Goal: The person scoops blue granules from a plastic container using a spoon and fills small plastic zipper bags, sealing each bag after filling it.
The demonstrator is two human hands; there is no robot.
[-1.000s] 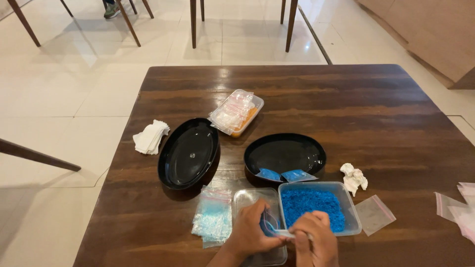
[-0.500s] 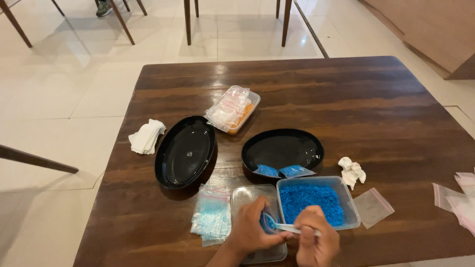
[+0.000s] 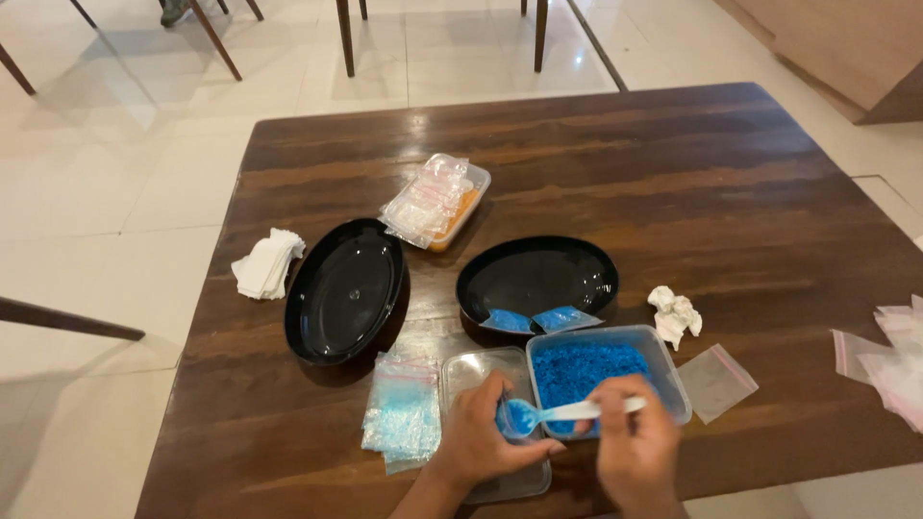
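Right hand (image 3: 636,444) pinches the handle of a clear plastic spoon (image 3: 562,412), fingers closed on it near the end. The spoon's bowl carries a heap of blue granules and now sits over the mouth of a small bag pinched in the left hand (image 3: 484,437), just left of the clear tub of blue granules (image 3: 615,370). A second ago the spoon lay lower and closer to the tub's front edge, with both hands nearer together; since then it has levelled out and swung leftward to the bag. The load looks ready to tip in.

Left hand is closed around the small bag above an empty clear lid (image 3: 478,370). Stack of filled zip bags (image 3: 404,423) lies just left. Two filled blue packets (image 3: 536,320) rest in the near black oval tray (image 3: 538,279). The wooden table (image 3: 673,173) is otherwise unchanged.
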